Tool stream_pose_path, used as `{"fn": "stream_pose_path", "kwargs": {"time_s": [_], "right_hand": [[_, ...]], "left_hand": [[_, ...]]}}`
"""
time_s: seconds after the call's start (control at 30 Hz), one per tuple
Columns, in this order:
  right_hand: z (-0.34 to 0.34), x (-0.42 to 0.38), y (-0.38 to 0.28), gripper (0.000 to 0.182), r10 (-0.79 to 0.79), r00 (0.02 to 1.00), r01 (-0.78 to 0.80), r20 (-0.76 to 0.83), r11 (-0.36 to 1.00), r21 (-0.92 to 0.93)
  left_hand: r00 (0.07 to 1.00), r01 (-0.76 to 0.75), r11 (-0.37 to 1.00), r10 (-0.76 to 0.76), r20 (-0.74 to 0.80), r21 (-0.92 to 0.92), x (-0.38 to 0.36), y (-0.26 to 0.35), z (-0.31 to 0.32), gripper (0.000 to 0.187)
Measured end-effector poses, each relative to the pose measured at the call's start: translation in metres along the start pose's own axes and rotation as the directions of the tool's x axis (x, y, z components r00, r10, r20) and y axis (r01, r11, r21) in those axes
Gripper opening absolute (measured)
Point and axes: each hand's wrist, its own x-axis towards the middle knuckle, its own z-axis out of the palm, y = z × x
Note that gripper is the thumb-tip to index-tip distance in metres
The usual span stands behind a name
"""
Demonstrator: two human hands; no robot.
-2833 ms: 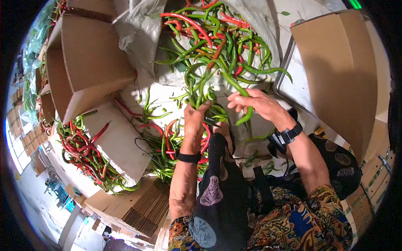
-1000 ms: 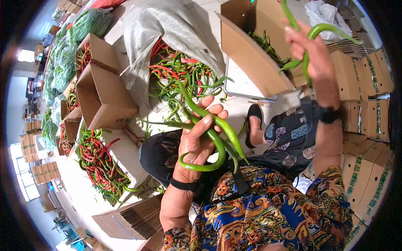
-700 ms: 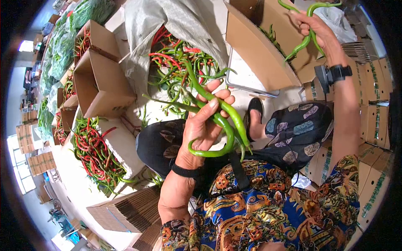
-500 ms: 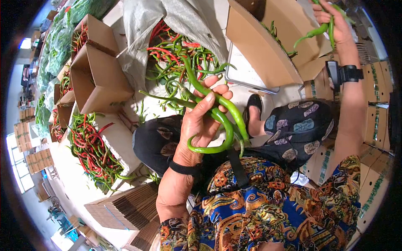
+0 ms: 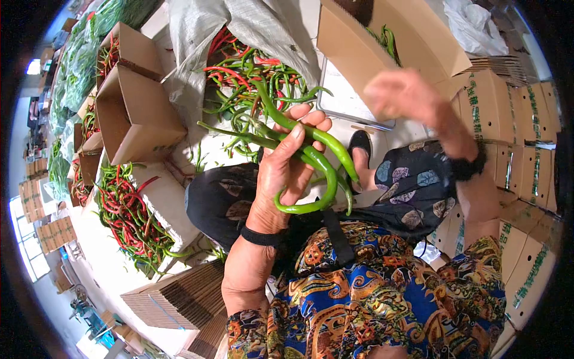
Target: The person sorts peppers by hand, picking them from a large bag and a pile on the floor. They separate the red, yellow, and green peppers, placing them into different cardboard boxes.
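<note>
My left hand [image 5: 278, 170] is closed around several long green chili peppers [image 5: 323, 164], one of them curled into a hook below the fingers. Beyond it, a heap of green and red chili peppers [image 5: 254, 81] spills from a grey woven sack [image 5: 197, 45]. My right hand [image 5: 406, 96] is smeared by motion near the side of an open cardboard box [image 5: 365, 66], and its fingers cannot be made out. Some green peppers [image 5: 390, 42] show inside that box.
A white crate [image 5: 161, 209] heaped with red and green chilies stands at left, below open cardboard boxes [image 5: 140, 107]. Flattened cartons [image 5: 173, 305] are stacked at lower left. Printed cartons [image 5: 484, 107] line the right side. A metal-edged scale [image 5: 347, 99] lies beside the big box.
My right hand has come down and left from the box's far upper right. The green peppers it held there are no longer visible in it. My left hand has barely moved.
</note>
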Motion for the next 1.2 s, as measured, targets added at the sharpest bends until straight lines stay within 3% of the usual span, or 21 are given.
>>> {"fn": "stream_pose_path", "kwargs": {"time_s": [0.03,0.17,0.3,0.4,0.5,0.57,0.6,0.67,0.73,0.8,0.83,0.87,0.93,1.0,1.2], "right_hand": [[0.02,-0.005,0.001,0.037,0.059,0.993,-0.071,0.107,0.992,0.108],[0.068,-0.015,-0.019,0.041,0.017,0.952,-0.006,0.307,0.999,-0.037],[0.102,-0.012,0.002,0.033,-0.104,0.968,0.038,0.226,0.96,0.279],[0.099,-0.018,-0.004,0.024,-0.046,0.964,-0.059,0.261,0.924,0.379],[0.093,-0.023,-0.007,0.032,0.007,0.961,-0.144,0.276,0.865,0.48],[0.086,-0.03,-0.019,0.037,0.035,0.957,-0.192,0.289,0.823,0.535],[0.091,-0.029,-0.016,0.042,-0.013,0.968,-0.141,0.251,0.799,0.585],[0.084,-0.035,-0.018,0.042,0.004,0.973,-0.14,0.229,0.801,0.582],[0.085,-0.034,-0.003,0.036,0.028,0.99,-0.103,0.136,0.806,0.583],[0.078,-0.034,0.005,0.032,-0.026,1.0,0.026,-0.007,0.894,0.447],[0.074,-0.034,0.005,0.03,-0.061,0.995,0.085,-0.077,0.926,0.367],[0.07,-0.038,0.002,0.03,-0.004,0.991,0.042,-0.132,0.957,0.286],[0.063,-0.04,0.003,0.031,-0.231,0.933,0.238,-0.276,0.971,-0.01],[0.059,-0.045,0.0,0.031,-0.336,0.878,0.27,-0.341,0.936,-0.225],[0.062,-0.044,0.006,0.026,-0.358,0.814,0.368,-0.458,0.927,-0.07]], "left_hand": [[1.0,0.004,1.0,-0.004,0.01,0.005,0.001,-0.001,0.0,0.039],[1.0,0.001,0.997,-0.002,0.015,0.076,0.001,-0.002,-0.001,0.039],[0.997,-0.068,0.989,0.061,0.056,0.131,0.004,-0.006,0.001,0.049],[0.998,-0.057,0.986,0.055,0.019,0.155,0.002,-0.006,0.001,0.058],[0.986,0.031,0.994,-0.048,0.16,0.105,0.002,-0.004,-0.01,0.059],[0.994,0.052,0.99,-0.064,0.092,0.131,0.001,-0.003,-0.01,0.052],[0.997,0.062,0.99,-0.067,0.039,0.125,-0.002,-0.002,-0.008,0.049],[0.993,0.07,0.992,-0.06,-0.097,0.101,-0.001,-0.005,-0.006,0.04],[0.974,0.107,0.975,-0.063,-0.217,0.196,-0.001,0.0,-0.016,0.038],[0.943,0.127,0.959,-0.038,-0.33,0.255,-0.005,0.004,-0.017,0.032],[0.949,0.1,0.973,-0.03,-0.315,0.208,-0.005,0.002,-0.023,0.038],[0.947,0.103,0.956,-0.011,-0.32,0.274,-0.006,0.002,-0.025,0.042],[0.934,0.142,0.918,-0.001,-0.357,0.37,-0.011,0.003,-0.013,0.053],[0.925,0.167,0.925,-0.027,-0.379,0.342,-0.015,0.002,0.001,0.054],[0.955,0.198,0.926,-0.108,-0.277,0.321,-0.021,-0.006,-0.007,0.042]]}}
